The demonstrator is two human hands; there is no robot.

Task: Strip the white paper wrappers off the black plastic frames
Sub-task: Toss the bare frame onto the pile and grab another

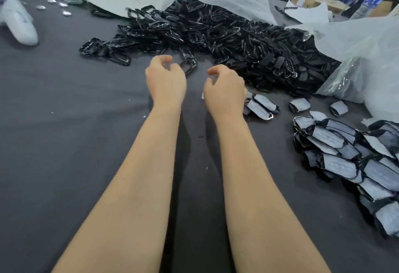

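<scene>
Dark cloth table (64, 143), one heap of bare black frames (226, 41), left hand (165, 78) and right hand (224, 89) loosely curled, empty

Left hand (165, 78): fingers curled, empty, above grey cloth (64, 132).
Right hand (224, 85): curled, empty, beside the left.
Bare black frames (226, 41): heaped just beyond both hands.
Wrapped frames (349, 156): piled right of the right hand.

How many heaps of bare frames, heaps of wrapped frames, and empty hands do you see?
Heaps of bare black frames: 1
Heaps of white-wrapped frames: 1
Empty hands: 2, left hand and right hand
Total: 4
</scene>
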